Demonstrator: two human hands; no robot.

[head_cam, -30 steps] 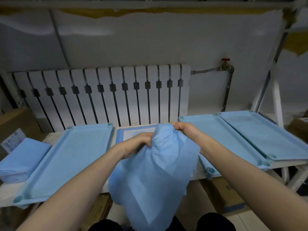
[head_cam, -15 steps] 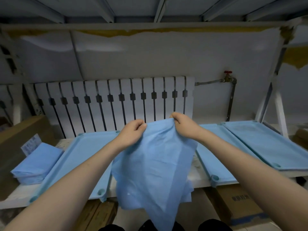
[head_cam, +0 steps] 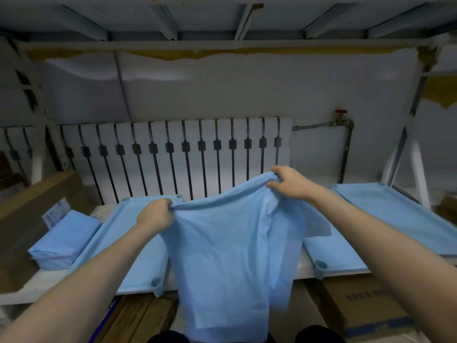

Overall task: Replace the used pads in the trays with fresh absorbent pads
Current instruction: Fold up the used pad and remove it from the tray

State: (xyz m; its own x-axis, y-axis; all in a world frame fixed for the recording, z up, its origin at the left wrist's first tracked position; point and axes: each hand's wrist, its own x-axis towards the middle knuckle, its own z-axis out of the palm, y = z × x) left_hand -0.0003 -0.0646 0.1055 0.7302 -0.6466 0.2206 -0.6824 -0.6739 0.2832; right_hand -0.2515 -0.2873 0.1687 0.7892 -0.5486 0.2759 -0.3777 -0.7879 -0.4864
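Aloft: blue pad (head_cam: 230,243), left hand (head_cam: 154,215) and right hand (head_cam: 288,181) gripping!
One tray (head_cam: 118,226) at nine o'clock, another tray (head_cam: 400,214) at three.

Single head-worn view, wide-angle, edges bowed. Faces forward and somewhat down, roughly square to the radiator (head_cam: 188,154) on the back wall. Sits close above the near edge of the worktop (head_cam: 305,267). Forearms enter from both bottom corners, left hand (head_cam: 154,215) and right hand (head_cam: 289,183) near mid-frame. Underside of upper shelf (head_cam: 222,18) fills the top.

A utility storeroom: steel shelving (head_cam: 222,44), cardboard boxes (head_cam: 358,305) (one labelled) and a bare wall radiator (head_cam: 193,134).
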